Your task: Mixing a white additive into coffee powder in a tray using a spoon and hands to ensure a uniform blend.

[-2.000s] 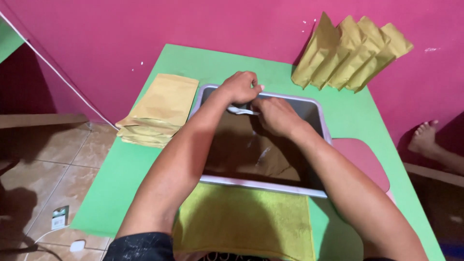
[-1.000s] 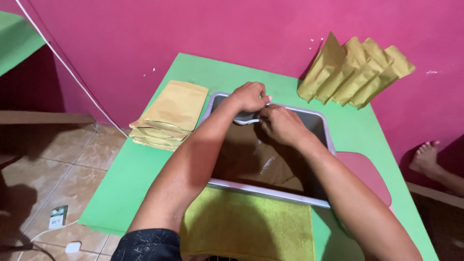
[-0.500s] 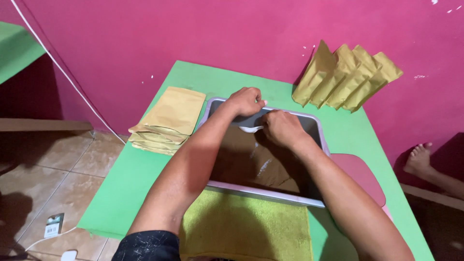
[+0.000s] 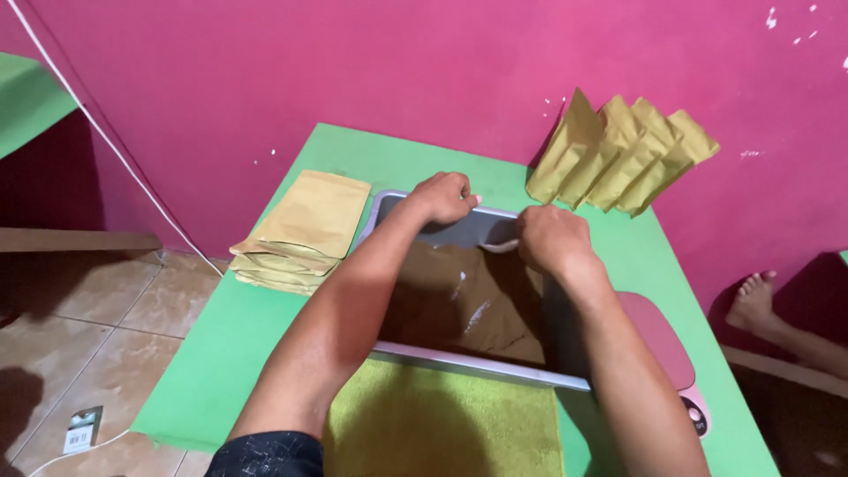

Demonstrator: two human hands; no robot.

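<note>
A shallow metal tray [image 4: 477, 367] holding brown powder [image 4: 459, 300] lies on a green table [image 4: 221, 353]. My left hand [image 4: 442, 196] is at the tray's far rim, fingers curled over the edge. My right hand [image 4: 548, 240] hovers over the far part of the powder, closed on a small white scoop [image 4: 500, 246] whose tip points left. The two hands are a short gap apart. My forearms hide part of the tray.
A stack of flat tan pouches [image 4: 305, 230] lies left of the tray. Several opened tan pouches [image 4: 618, 155] lean against the pink wall. A yellow-green cloth [image 4: 442, 424] lies near me, a pink scale [image 4: 658, 340] at right. Another person's foot [image 4: 755, 305] shows far right.
My hands, which were together at the tray's far edge, have drawn apart; the right hand has shifted right and nearer with the white scoop. The camera has tilted a little.
</note>
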